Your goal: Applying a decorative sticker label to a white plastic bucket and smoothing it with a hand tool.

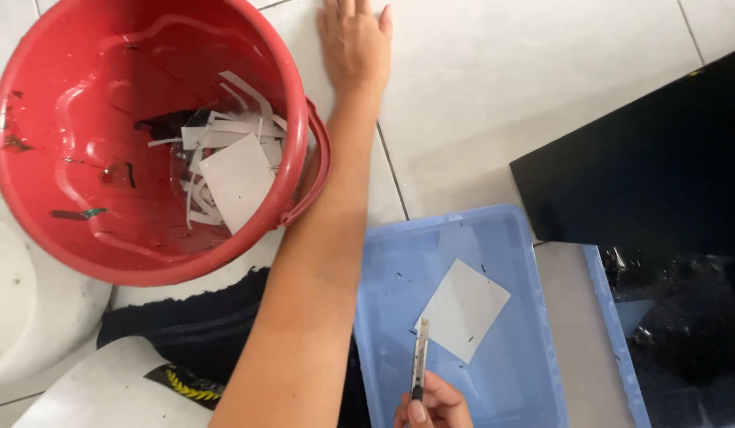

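Observation:
My left hand [353, 40] lies flat on the white tiled floor beside a red bucket [50, 230], fingers stretched out and holding nothing. My left forearm runs down past the bucket's handle. My right hand [432, 406] at the bottom edge grips a slim utility knife [420, 358], blade end pointing up. The knife hovers over a pale blue plastic tray [534, 317], close to a grey square sheet [464, 309] lying in the tray. The bucket holds a grey paper square [237, 178] and several paper strips.
A large black panel [653, 166] lies at the right, overlapping a second blue tray [613, 317] filled with dark material. A white round object [11, 317] sits at the lower left. Dark cloth [217, 325] lies under my forearm.

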